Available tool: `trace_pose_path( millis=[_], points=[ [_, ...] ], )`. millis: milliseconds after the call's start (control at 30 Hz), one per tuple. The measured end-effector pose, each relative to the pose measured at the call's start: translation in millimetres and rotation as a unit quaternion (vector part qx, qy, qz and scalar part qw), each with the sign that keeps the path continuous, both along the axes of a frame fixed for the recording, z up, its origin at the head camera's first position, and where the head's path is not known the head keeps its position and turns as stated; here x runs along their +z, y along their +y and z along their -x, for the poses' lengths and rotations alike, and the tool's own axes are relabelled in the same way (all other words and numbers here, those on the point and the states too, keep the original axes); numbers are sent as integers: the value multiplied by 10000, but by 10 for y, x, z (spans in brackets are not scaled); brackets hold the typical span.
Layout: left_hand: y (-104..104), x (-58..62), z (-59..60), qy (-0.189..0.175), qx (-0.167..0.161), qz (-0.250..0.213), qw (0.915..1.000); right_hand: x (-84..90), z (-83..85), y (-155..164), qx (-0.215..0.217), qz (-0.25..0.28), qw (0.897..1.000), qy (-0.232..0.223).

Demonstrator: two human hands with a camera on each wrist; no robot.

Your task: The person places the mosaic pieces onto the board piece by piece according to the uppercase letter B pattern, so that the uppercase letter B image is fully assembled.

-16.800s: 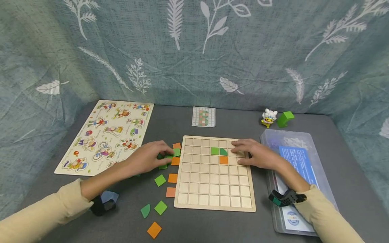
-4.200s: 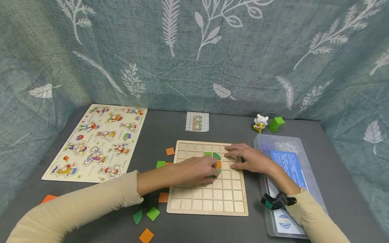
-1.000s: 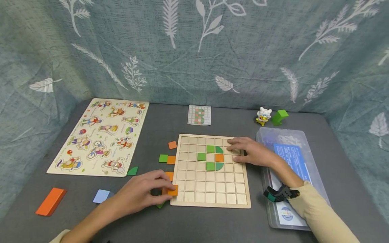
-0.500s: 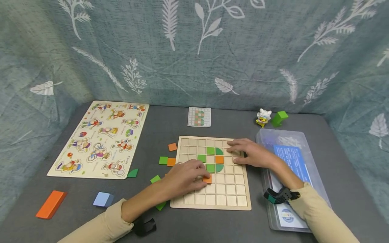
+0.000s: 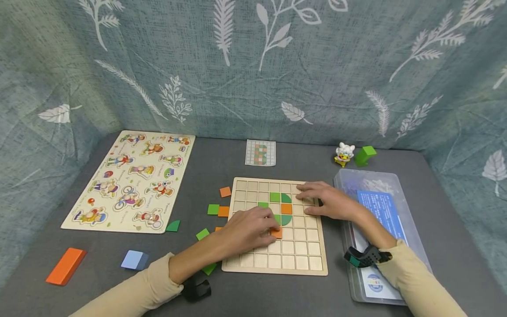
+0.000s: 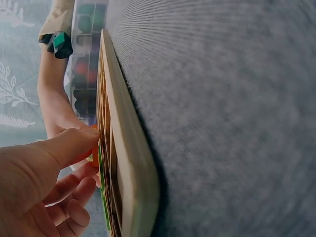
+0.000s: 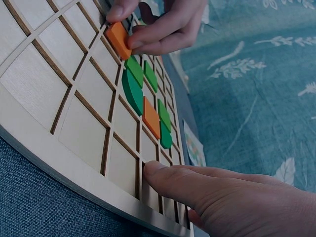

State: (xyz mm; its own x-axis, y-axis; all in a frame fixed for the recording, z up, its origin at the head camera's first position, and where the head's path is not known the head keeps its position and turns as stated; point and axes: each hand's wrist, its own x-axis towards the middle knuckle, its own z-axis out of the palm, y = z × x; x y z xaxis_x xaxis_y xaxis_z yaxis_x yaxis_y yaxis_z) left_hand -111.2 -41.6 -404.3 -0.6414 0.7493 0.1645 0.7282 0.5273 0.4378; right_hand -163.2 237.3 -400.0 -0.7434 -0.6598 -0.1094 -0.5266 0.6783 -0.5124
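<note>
Two hands over the grid board (image 5: 301, 251) | your left hand (image 5: 247, 229) is pinching an orange tile (image 5: 277, 233) in its fingers | your right hand (image 5: 330, 203) is pressing flat, fingers straight.

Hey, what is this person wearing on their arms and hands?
Both arms wear long cream sleeves, the left sleeve and the right sleeve. The left hand and right hand are bare. A black strap with a green patch circles the right wrist; a black device sits under the left wrist.
</note>
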Motion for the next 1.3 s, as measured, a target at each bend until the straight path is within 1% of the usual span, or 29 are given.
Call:
trace_pose_path(
  millis=[200,367,500,633,700,767,867,933,1033,1100,1200,1300],
  points=[
    [1,7,3,-45,72,259,9996,2,-2,-8,12,-3,10000,22],
    [11,3,-1,-122,20,329,9994,-10,-9,-11,26,-29,10000,46],
    [-16,23,-16,-60,108,293,9995,-23,-7,-9,38,-1,10000,58],
    [-179,83,-34,-18,323,202,9993,-24,-11,-9,28,-17,10000,58],
    [-311,142,-21,-59,399,216,9990,-22,-13,-7,22,-27,10000,67],
    [-476,225,12,-92,576,325,9978,-19,-14,-3,25,-36,9999,96],
    [-734,332,99,-129,818,595,9948,-13,-15,5,37,-45,9999,134],
    [-889,381,178,-215,994,775,9918,-9,-14,11,47,-54,9999,154],
    [-1029,388,339,-431,990,792,9910,0,-13,18,46,-62,9998,167],
    [-1075,346,468,-619,905,696,9915,3,-13,19,32,-63,9998,164],
    [-1112,218,673,-967,692,413,9920,-1,-10,9,35,-65,9999,156],
    [-1147,74,844,-1477,558,43,9874,-10,-5,-6,64,-46,9999,142]
  ],
)
